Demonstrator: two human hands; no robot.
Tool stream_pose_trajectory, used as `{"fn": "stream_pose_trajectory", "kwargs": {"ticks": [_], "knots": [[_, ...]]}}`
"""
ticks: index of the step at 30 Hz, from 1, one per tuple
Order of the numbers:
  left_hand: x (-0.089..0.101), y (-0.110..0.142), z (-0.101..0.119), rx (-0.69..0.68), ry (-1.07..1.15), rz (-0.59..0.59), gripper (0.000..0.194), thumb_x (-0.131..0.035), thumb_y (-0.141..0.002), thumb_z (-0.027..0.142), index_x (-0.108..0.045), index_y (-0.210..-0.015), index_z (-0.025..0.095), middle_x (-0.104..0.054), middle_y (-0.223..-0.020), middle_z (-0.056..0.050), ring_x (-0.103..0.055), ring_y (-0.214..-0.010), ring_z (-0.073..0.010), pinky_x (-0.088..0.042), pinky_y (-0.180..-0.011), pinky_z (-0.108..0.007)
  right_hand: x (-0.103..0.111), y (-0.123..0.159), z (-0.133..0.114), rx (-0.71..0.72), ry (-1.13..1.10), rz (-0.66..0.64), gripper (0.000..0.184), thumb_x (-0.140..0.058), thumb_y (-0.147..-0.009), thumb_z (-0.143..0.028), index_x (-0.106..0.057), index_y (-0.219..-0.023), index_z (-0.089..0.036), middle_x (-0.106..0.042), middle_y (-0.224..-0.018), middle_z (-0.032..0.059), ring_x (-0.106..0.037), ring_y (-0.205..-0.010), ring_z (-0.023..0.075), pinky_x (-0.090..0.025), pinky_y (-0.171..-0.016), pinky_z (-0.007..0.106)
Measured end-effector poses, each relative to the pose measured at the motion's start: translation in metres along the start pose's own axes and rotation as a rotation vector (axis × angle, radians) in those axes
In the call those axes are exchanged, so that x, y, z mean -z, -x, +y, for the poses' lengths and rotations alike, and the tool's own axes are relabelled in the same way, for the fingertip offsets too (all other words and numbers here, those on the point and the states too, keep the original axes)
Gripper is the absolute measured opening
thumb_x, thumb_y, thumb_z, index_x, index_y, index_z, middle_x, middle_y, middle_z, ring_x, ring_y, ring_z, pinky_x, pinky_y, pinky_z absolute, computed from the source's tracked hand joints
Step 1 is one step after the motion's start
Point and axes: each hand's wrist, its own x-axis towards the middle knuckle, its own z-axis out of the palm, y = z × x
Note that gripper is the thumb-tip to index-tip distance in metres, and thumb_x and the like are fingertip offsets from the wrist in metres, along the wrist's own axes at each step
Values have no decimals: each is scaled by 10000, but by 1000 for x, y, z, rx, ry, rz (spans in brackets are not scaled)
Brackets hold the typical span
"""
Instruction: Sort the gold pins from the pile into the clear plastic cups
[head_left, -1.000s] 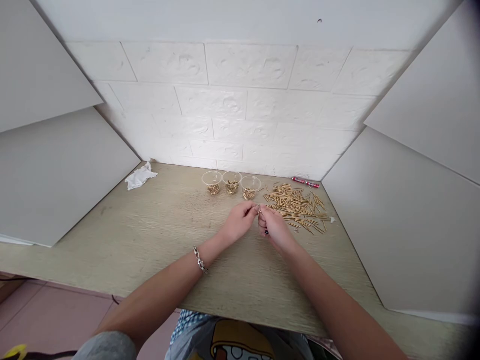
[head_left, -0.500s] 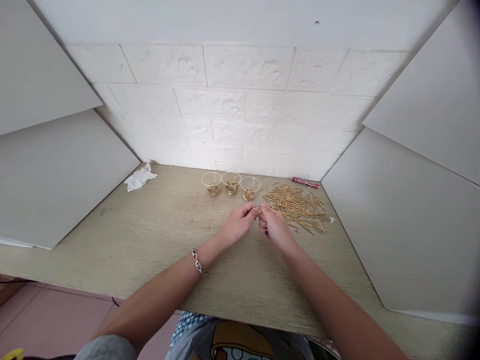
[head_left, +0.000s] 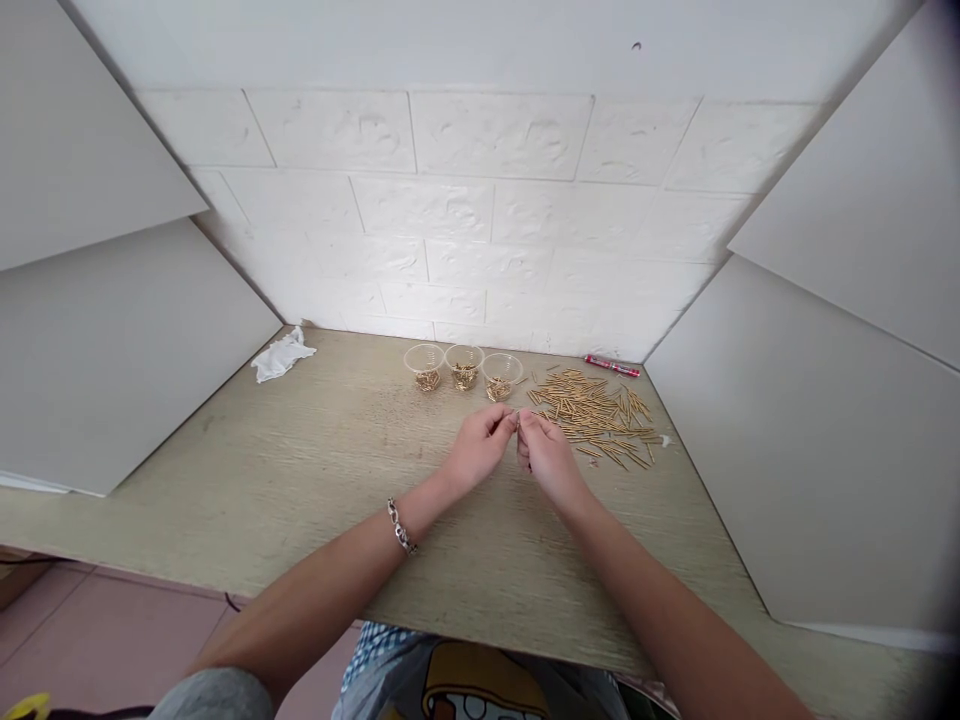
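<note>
My left hand (head_left: 478, 448) and my right hand (head_left: 546, 455) meet fingertip to fingertip over the middle of the wooden table (head_left: 300, 470). Both pinch one small metal piece (head_left: 517, 423) between them; it is too small to name. A silver bracelet (head_left: 401, 525) hangs on my left wrist. Just right of my hands lies a spread pile of thin gold pins (head_left: 596, 410). Behind my hands stand three clear plastic cups, left (head_left: 425, 365), middle (head_left: 463, 365) and right (head_left: 501, 373), each with some gold pieces in the bottom.
A crumpled white tissue (head_left: 279, 355) lies at the back left. A red wrapped stick (head_left: 611, 365) lies against the white brick wall at the back right. White panels (head_left: 810, 440) close the table in on both sides.
Almost nothing differs. My hands stay joined at the fingertips and shift only slightly over the table.
</note>
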Motion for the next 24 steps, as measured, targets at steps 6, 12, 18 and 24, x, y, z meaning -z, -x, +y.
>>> {"fn": "stream_pose_trajectory", "kwargs": {"ticks": [6, 12, 18, 24], "knots": [[0, 0, 0, 14, 67, -21, 270, -384, -843, 323, -465, -662, 140, -444, -640, 14, -416, -646, -105, -350, -617, -227, -2, 2, -3, -52, -89, 17, 438, -439, -759, -574, -302, -566, -205, -256, -428, -74, -220, -367, 70, -190, -371, 236], [-1, 1, 2, 15, 97, -26, 261, -387, -840, 317, -453, -658, 143, -425, -642, 16, -401, -647, -103, -338, -619, -229, -4, 2, -7, -85, -181, 53, 451, -486, -737, -563, -285, -550, -205, -229, -413, -86, -201, -351, 59, -184, -349, 223], [0, 1, 1, 11, 127, -53, 266, -384, -843, 323, -454, -661, 142, -432, -653, 15, -404, -655, -103, -339, -633, -229, -4, 2, -7, -96, -231, 49, 459, -511, -721, -567, -288, -551, -202, -217, -425, -90, -183, -354, 52, -167, -341, 214], [2, -1, -2, -32, 174, -106, 279, -382, -852, 338, -455, -667, 142, -463, -661, 12, -426, -666, -105, -355, -666, -229, -3, 1, -7, -85, -218, 26, 458, -497, -724, -581, -299, -561, -202, -215, -428, -91, -178, -354, 51, -162, -345, 217]]}}
